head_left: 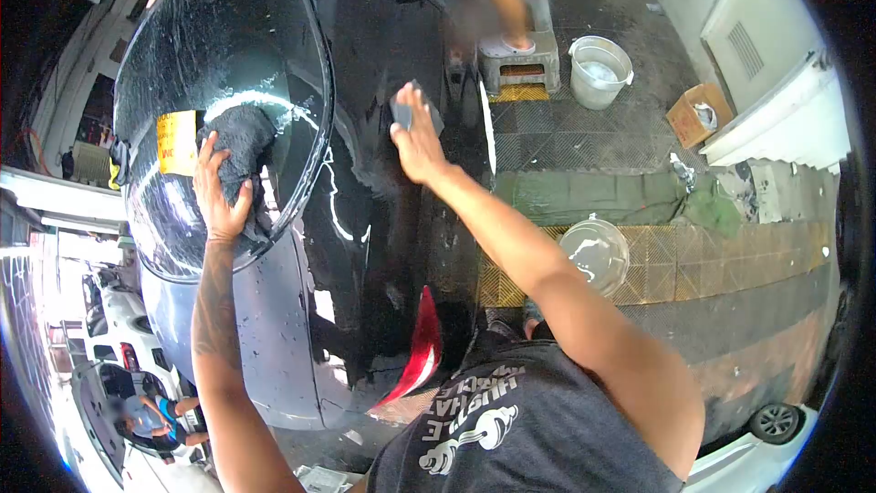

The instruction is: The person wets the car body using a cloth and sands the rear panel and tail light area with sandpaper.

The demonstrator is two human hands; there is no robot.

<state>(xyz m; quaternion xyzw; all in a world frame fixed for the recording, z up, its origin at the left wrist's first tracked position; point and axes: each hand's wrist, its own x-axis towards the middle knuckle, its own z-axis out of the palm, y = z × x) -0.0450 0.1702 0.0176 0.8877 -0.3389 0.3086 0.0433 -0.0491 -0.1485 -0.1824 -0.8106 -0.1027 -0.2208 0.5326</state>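
So the left hand (pixel 222 196) is on a bunched dark gray towel (pixel 240 141) over toward 10 o'clock, resting on the wet-looking rear window (pixel 205 46) with a yellow label (pixel 177 141) just beside it at 9. Fingers there are spread apart over the towel's lower edge, thumb out at about 5. I can't tell if they're pinching a fold underneath.

The right hand (pixel 420 146) is a bit shy of 12 o'clock, on the black quarter panel (pixel 374 46). It's blurry, but the fingers look close together over a small gray pad (pixel 402 113), with the thumb at its side, so I'd call that held.

My guess on feel: the towel's soft and floppy, light unless it's soaked, best grabbed by a thick fold in the middle. The pad seems light and a little firmer, likely slippery on wet paint, so flat fingers on top and thumb on the edge makes sense. Red tail light (pixel 425 347) sits at 6, white bucket (pixel 599 82) toward 2.
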